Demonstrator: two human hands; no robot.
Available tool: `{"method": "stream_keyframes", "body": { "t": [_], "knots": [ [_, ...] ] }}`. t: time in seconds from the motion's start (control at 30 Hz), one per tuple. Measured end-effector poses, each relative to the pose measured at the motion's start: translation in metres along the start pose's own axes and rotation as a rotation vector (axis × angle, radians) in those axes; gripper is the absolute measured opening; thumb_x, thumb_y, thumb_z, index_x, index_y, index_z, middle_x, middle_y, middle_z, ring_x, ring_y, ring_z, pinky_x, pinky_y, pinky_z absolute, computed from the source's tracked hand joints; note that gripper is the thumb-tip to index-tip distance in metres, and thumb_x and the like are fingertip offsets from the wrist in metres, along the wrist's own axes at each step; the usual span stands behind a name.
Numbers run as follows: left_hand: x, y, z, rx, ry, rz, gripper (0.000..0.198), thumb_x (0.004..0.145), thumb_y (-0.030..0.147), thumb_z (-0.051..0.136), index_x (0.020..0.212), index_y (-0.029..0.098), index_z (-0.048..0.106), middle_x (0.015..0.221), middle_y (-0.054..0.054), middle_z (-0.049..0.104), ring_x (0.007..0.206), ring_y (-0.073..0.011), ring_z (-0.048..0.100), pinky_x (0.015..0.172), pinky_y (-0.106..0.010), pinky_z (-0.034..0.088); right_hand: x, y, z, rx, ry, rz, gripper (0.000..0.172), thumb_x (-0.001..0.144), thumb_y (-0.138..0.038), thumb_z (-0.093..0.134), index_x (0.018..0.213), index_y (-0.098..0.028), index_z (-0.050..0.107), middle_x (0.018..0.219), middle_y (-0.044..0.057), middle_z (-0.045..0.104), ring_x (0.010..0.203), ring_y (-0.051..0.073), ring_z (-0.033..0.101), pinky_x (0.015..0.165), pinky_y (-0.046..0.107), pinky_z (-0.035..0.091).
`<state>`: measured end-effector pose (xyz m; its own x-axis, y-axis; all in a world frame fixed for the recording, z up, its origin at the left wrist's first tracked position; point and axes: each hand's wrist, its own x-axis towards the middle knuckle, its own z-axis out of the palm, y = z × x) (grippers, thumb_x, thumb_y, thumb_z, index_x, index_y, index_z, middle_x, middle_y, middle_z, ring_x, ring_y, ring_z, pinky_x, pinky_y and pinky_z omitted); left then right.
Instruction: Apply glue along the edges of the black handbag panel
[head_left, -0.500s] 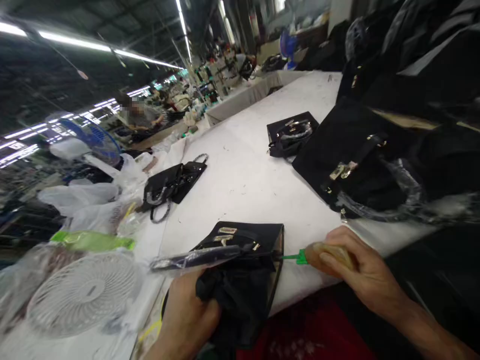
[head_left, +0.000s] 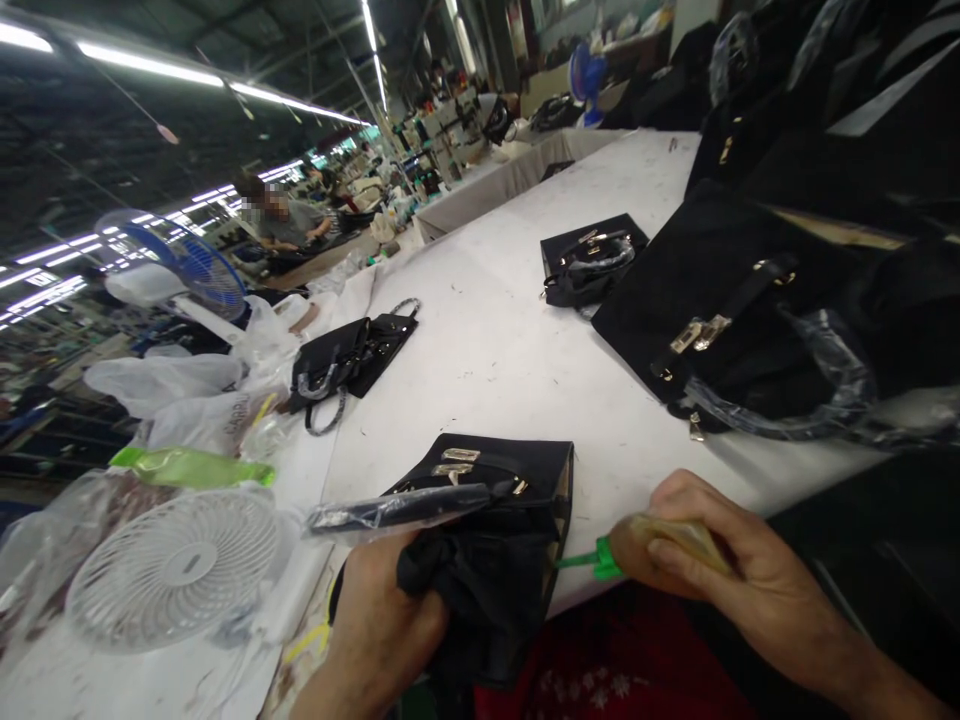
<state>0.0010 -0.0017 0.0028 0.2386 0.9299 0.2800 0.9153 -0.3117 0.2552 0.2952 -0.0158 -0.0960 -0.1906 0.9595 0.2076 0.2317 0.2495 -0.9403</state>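
Observation:
A black handbag (head_left: 517, 460) with gold metal fittings lies at the table's near edge, its open side facing right. My left hand (head_left: 390, 610) is closed around bunched black fabric of this bag, below a handle (head_left: 405, 508) wrapped in clear plastic. In my right hand (head_left: 735, 560) is a glue bottle (head_left: 652, 548), amber and squeezable, with a green nozzle. The nozzle's thin tip points left and meets the bag's right edge, low along the opening; whether it touches is hard to tell.
A white fan (head_left: 172, 570) lies at the left beside a green plastic packet (head_left: 195, 468) and clear bags. Another black handbag (head_left: 352, 360) rests at the table's left edge, a further one (head_left: 596, 255) towards the back. Large black bags (head_left: 720, 290) are piled at the right. A person (head_left: 289, 220) sits far left.
My right hand has brought the glue bottle's tip lower along the bag's right edge, towards me. My left hand keeps its hold on the bag. The camera view has shifted slightly.

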Motion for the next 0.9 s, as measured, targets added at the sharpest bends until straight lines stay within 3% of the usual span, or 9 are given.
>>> {"method": "stream_keyframes", "body": {
  "t": [0.1,0.27,0.43,0.7,0.9],
  "knots": [
    [0.001,0.002,0.0,0.007,0.002,0.009,0.029,0.07,0.017,0.048,0.087,0.019,0.071,0.075,-0.004,0.076,0.068,-0.0237,0.072,0.071,-0.031,0.059,0.002,0.0,-0.001,-0.043,0.009,0.011,0.004,0.095,-0.029,0.057,0.094,-0.026,0.06,0.089,-0.001,0.053,0.081,0.013,0.056,0.072,0.024,0.045],
    [0.001,0.002,0.001,0.018,0.003,-0.009,0.026,0.072,0.019,0.048,0.085,0.018,0.07,0.074,-0.005,0.076,0.066,-0.0247,0.072,0.059,-0.03,0.056,0.003,-0.003,-0.001,-0.039,-0.009,-0.005,0.005,0.095,-0.03,0.057,0.094,-0.026,0.06,0.089,-0.001,0.053,0.081,0.013,0.057,0.072,0.023,0.046],
    [0.002,0.002,0.0,0.015,-0.008,-0.017,0.026,0.072,0.019,0.048,0.084,0.019,0.07,0.076,-0.006,0.076,0.069,-0.0248,0.073,0.067,-0.032,0.059,0.0,-0.011,-0.001,-0.003,-0.004,-0.005,0.004,0.095,-0.031,0.057,0.095,-0.027,0.06,0.091,-0.001,0.056,0.079,0.012,0.059,0.068,0.022,0.048],
    [0.001,0.005,0.0,0.032,-0.015,-0.008,0.031,0.07,0.018,0.046,0.088,0.017,0.072,0.085,-0.008,0.077,0.082,-0.0281,0.074,0.068,-0.035,0.06,-0.007,-0.021,0.003,-0.003,-0.066,-0.068,0.008,0.094,-0.024,0.057,0.101,-0.029,0.059,0.09,-0.002,0.055,0.077,0.011,0.06,0.068,0.02,0.049],
    [0.002,0.006,0.001,0.013,-0.046,-0.024,0.031,0.07,0.017,0.046,0.086,0.019,0.073,0.085,-0.006,0.078,0.079,-0.0272,0.074,0.067,-0.036,0.06,-0.009,-0.03,0.0,0.021,-0.092,-0.056,0.01,0.094,-0.025,0.057,0.102,-0.03,0.059,0.091,-0.001,0.057,0.079,0.011,0.062,0.068,0.019,0.052]
  ]
}}
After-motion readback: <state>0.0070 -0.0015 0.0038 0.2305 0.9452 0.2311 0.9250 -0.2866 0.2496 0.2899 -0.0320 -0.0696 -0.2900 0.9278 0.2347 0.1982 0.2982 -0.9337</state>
